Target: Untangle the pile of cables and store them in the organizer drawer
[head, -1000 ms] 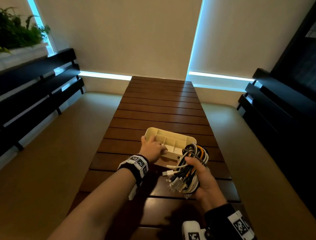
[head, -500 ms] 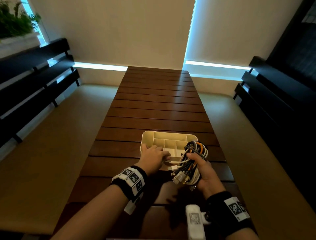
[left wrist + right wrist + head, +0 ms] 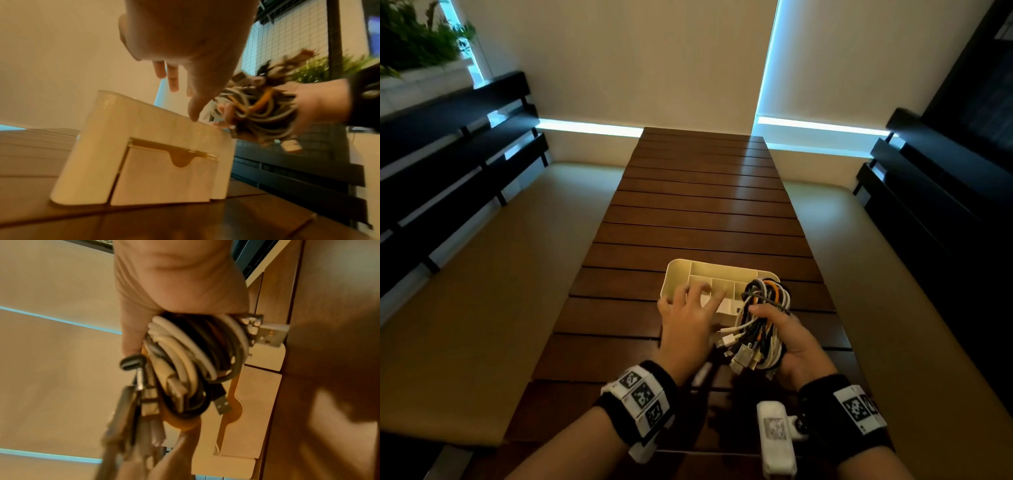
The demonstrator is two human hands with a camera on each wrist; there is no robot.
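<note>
The left hand (image 3: 686, 318) covers the near left compartments of the organizer (image 3: 681, 270), and the bundle of cables (image 3: 763, 322) hides its right end. In both wrist views the cables blur, so single plugs at the lower left of the right wrist view cannot be told apart. The worktop (image 3: 702, 212) is cut off by the bottom edge.

cream organizer (image 3: 681, 274) on a dark brown slatted table (image 3: 702, 212); the cable bundle (image 3: 763, 318) mixes white, black, grey and orange; black wristbands (image 3: 643, 401) carry black-and-white square markers.
</note>
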